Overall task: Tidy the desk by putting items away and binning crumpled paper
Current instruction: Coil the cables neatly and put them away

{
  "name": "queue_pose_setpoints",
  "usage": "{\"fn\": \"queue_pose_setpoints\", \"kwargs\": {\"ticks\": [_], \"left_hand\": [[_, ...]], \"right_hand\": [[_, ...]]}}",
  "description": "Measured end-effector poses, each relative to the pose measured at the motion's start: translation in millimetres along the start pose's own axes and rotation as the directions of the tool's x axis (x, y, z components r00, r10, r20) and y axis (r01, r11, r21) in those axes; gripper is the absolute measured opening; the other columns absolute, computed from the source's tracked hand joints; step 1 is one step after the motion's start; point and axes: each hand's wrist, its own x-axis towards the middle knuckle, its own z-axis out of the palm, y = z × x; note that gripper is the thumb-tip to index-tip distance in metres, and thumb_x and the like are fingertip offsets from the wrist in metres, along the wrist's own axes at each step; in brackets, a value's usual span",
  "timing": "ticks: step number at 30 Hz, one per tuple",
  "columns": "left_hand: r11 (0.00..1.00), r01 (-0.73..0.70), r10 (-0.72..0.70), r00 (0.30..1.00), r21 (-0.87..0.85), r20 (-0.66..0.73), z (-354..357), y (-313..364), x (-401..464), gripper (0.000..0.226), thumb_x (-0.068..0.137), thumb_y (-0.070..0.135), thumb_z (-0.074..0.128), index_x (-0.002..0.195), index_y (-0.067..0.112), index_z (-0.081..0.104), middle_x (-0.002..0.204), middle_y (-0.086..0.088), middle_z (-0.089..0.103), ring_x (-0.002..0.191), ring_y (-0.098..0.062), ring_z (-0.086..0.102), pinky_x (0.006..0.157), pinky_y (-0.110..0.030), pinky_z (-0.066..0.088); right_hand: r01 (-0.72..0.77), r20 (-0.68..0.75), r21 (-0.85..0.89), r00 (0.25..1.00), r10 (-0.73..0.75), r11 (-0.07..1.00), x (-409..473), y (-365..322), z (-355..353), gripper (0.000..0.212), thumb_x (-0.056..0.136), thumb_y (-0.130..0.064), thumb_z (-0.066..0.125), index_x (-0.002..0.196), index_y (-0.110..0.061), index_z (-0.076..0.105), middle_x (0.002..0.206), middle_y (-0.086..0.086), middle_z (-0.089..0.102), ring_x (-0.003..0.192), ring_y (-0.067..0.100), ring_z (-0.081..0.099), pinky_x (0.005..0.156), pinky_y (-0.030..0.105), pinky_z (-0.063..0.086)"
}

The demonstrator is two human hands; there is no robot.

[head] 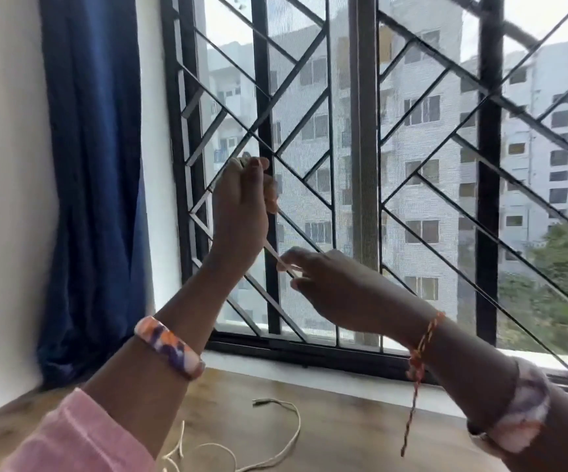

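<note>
Both hands are raised in front of the window, above the wooden desk (361,434). My left hand (240,212) is held upright and grips a small pale bundle at its top, with a white cable (272,251) running down from it. My right hand (330,284) pinches that cable lower down, a short way below and right of the left hand. More of the white cable (289,437) trails in loose loops on the desk, its plug end lying near the middle.
A black metal window grille (361,165) with a mesh screen stands directly behind the hands. A blue curtain (92,182) hangs at the left beside a white wall. The window sill runs along the back edge of the desk.
</note>
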Motion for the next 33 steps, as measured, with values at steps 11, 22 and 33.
{"fn": "queue_pose_setpoints", "kwargs": {"ticks": [11, 22, 33], "left_hand": [[0.895, 0.443, -0.285, 0.489, 0.047, 0.824, -8, 20, -31, 0.035, 0.087, 0.042, 0.049, 0.074, 0.012, 0.062, 0.052, 0.005, 0.053, 0.044, -0.006, 0.048, 0.047, -0.023, 0.044], [0.716, 0.658, -0.325, 0.608, -0.231, 0.724, -1, 18, -37, 0.031, 0.083, 0.028, 0.047, 0.063, 0.008, 0.059, 0.036, 0.011, 0.036, 0.027, -0.002, 0.027, 0.035, -0.011, 0.029], [0.587, 0.763, -0.332, 0.531, -0.27, 0.779, -1, 31, -32, 0.036, 0.082, 0.033, 0.042, 0.058, 0.012, 0.059, 0.034, 0.011, 0.032, 0.028, -0.001, 0.018, 0.032, -0.008, 0.031]], "right_hand": [[0.104, -0.377, -0.365, 0.892, -0.249, 0.925, 8, 29, -32, 0.036, 0.089, -0.038, 0.024, 0.107, -0.017, 0.047, 0.075, 0.005, 0.06, 0.05, 0.016, 0.053, 0.046, 0.023, 0.039], [-0.075, 0.145, 0.282, 0.989, 0.034, 0.957, 7, 29, -39, 0.021, 0.098, -0.031, 0.036, 0.105, -0.012, 0.041, 0.104, 0.026, 0.052, 0.098, 0.037, 0.055, 0.092, 0.04, 0.05], [0.154, -0.508, -0.139, 0.837, -0.204, 0.978, 4, 26, -34, 0.009, 0.092, -0.013, 0.051, 0.101, -0.011, 0.052, 0.075, -0.006, 0.065, 0.065, 0.0, 0.058, 0.062, 0.023, 0.048]]}}
